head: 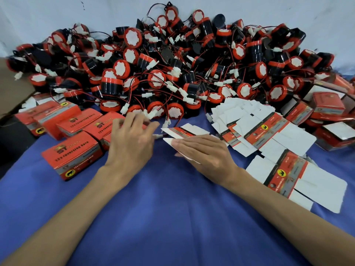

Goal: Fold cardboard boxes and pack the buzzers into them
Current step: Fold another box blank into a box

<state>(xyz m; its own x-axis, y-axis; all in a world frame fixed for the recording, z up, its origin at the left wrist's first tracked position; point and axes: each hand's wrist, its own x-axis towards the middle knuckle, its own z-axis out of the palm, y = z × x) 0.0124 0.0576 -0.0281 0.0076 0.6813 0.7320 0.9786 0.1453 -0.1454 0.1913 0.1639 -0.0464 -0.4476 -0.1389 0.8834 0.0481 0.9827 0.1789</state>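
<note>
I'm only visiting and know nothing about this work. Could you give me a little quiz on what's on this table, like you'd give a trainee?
1. True or false: the right hand lies flat on an unfolded box blank.
2. The cloth under everything is: A blue, B green, C white.
3. Fill in: the wires of the buzzers in the pile end in ___ plastic connectors.

Key: 1 true; 2 A; 3 white.
</note>
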